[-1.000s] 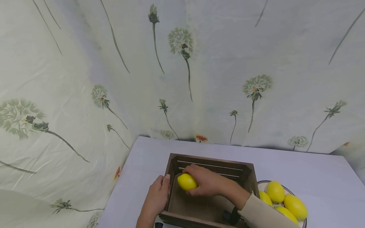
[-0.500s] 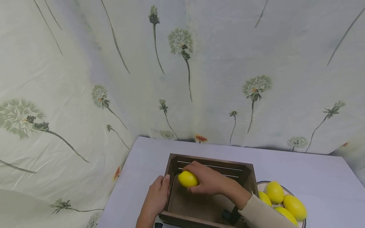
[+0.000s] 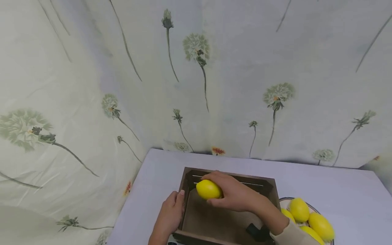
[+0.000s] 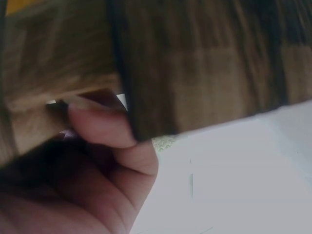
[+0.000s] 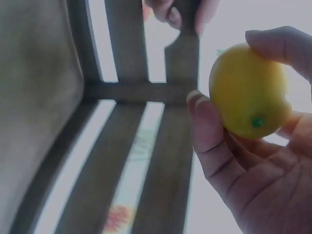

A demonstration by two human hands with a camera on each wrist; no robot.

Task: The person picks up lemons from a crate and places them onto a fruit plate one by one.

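Observation:
My right hand (image 3: 234, 193) holds a yellow lemon (image 3: 208, 189) over the left part of a brown slatted wooden crate (image 3: 218, 221). In the right wrist view, thumb and fingers curl round the lemon (image 5: 248, 92), whose green stem end faces the camera. My left hand (image 3: 170, 211) grips the crate's left side wall. In the left wrist view, fingertips (image 4: 100, 122) of that hand reach through the gap between the slats (image 4: 58, 58). No other fruit shows on the visible part of the crate's floor.
Right of the crate, a plate (image 3: 286, 198) with a dark rim bears several more lemons (image 3: 321, 226). A dark strap (image 3: 257, 233) shows by the right wrist. The white-covered table (image 3: 346, 190) meets a flower-print curtain (image 3: 232, 85) at the back and left.
My right hand has lifted the lemon up a little and a bit to the right, off the crate's floor area. The left hand keeps its grip on the crate. The head view has shifted slightly.

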